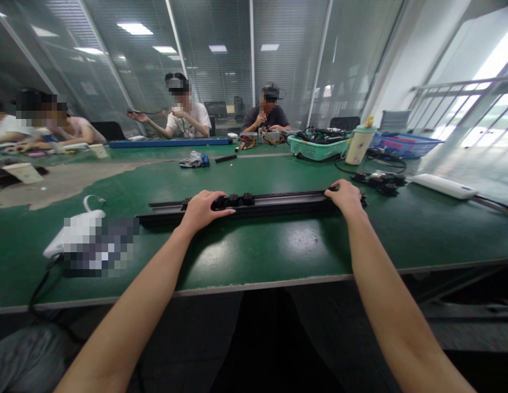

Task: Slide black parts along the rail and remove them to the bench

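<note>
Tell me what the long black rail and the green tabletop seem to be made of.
The long black rail looks like anodized aluminium extrusion, with straight grooves and a dull sheen, though painted metal is possible. The green tabletop seems smooth rubber or laminate, since ceiling light glares on it.
</note>
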